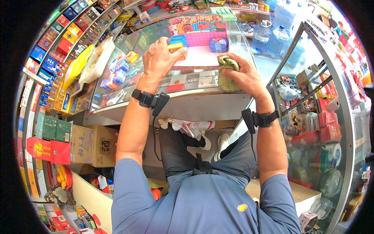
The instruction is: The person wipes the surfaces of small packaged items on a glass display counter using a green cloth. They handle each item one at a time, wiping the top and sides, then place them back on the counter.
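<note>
My left hand (159, 55) is at the left side of an open cardboard display box (201, 58) with a pink inside and a printed cartoon header. Between its thumb and fingers is a small yellow-orange box (175, 46). Just behind that, blue boxes (182, 39) stand against the display's left wall. Another blue-purple box (218, 44) sits in the back right corner. My right hand (244, 74) grips a crumpled green cloth (228, 77) at the display's front right, above the counter edge. Part of the cloth is hidden by my fingers.
The display stands on a glass counter (134, 38). Several small blue and orange packs (119, 73) lie to its left, near a white tray (98, 60). A metal-framed glass case (309, 38) rises on the right. Large water bottles (261, 36) stand beyond.
</note>
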A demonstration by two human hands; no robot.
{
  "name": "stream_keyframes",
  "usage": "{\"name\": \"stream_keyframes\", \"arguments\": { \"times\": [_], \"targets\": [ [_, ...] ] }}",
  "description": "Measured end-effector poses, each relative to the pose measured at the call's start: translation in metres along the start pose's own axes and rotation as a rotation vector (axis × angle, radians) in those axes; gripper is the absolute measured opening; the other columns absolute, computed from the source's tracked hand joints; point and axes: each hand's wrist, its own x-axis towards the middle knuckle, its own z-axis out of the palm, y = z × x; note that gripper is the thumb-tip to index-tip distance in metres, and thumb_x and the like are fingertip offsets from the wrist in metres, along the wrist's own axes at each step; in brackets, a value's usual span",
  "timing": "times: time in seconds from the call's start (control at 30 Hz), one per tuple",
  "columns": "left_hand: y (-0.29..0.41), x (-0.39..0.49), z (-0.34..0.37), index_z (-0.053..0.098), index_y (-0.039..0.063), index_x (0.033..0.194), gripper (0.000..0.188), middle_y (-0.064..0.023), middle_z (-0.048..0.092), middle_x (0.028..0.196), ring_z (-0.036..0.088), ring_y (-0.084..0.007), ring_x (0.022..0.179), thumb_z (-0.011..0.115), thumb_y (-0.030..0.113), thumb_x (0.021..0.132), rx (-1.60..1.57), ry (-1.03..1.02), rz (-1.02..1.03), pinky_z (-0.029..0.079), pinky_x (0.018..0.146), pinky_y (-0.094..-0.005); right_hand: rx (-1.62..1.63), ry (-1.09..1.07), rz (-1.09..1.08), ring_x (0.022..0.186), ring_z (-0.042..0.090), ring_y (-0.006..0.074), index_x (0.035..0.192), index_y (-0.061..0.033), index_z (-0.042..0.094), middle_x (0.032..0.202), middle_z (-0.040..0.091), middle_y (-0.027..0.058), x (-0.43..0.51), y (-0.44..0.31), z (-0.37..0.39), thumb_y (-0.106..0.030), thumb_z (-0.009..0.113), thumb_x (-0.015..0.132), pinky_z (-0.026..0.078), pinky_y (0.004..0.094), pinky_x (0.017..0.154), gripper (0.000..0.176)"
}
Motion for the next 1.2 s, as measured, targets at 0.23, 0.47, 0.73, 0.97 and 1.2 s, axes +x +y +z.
{"name": "stream_keyframes", "arguments": {
  "times": [0.23, 0.47, 0.73, 0.97, 1.2],
  "targets": [
    [0.006, 0.022, 0.0, 0.075, -0.004, 0.106, 0.075, -0.0253, 0.078, 0.102, 0.078, -0.0413, 0.095, 0.074, 0.069, 0.087, 0.082, -0.156, -0.033, 0.062, 0.084, -0.0496, 0.092, -0.008, 0.06, 0.107, 0.073, 0.0236, 0.133, -0.0112, 0.072, 0.114, 0.078, 0.0112, -0.001, 0.0, 0.001, -0.02, 0.073, 0.091, 0.056, 0.0374, 0.097, 0.043],
    [0.015, 0.026, 0.002, 0.073, -0.005, 0.099, 0.067, -0.0279, 0.078, 0.098, 0.078, -0.0428, 0.092, 0.077, 0.06, 0.087, 0.078, -0.124, 0.009, 0.062, 0.083, -0.051, 0.039, 0.005, 0.012, 0.106, 0.073, 0.0239, 0.132, -0.0111, 0.073, 0.113, 0.078, 0.0115, -0.001, -0.002, 0.0, -0.019, 0.073, 0.089, 0.056, 0.0377, 0.097, 0.044],
    [0.048, 0.013, -0.001, 0.07, -0.004, 0.096, 0.064, -0.0283, 0.076, 0.095, 0.076, -0.0431, 0.094, 0.083, 0.057, 0.085, -0.214, -0.17, 0.075, 0.06, 0.083, -0.0492, 0.053, -0.001, 0.044, 0.107, 0.074, 0.0272, 0.133, -0.0107, 0.072, 0.115, 0.078, 0.014, 0.0, -0.002, 0.001, -0.02, 0.073, 0.088, 0.056, 0.0388, 0.098, 0.046],
    [0.016, 0.008, -0.019, 0.069, 0.001, 0.094, 0.059, -0.0188, 0.078, 0.092, 0.078, -0.0305, 0.091, 0.084, 0.057, 0.088, -0.501, -0.133, -0.109, 0.059, 0.081, -0.043, 0.024, -0.001, 0.011, 0.108, 0.074, 0.0294, 0.132, -0.0108, 0.073, 0.116, 0.078, 0.0147, -0.001, 0.0, -0.001, -0.022, 0.074, 0.087, 0.056, 0.0397, 0.098, 0.047],
    [-0.014, 0.03, -0.003, 0.068, 0.005, 0.091, 0.057, -0.014, 0.073, 0.093, 0.072, -0.0344, 0.087, 0.079, 0.061, 0.091, -0.187, 0.035, -0.031, 0.056, 0.076, -0.0458, 0.054, -0.005, 0.055, 0.11, 0.074, 0.0294, 0.133, -0.0106, 0.073, 0.117, 0.078, 0.0152, 0.001, 0.002, 0.001, -0.022, 0.074, 0.087, 0.056, 0.0393, 0.099, 0.047]
  ]
}}
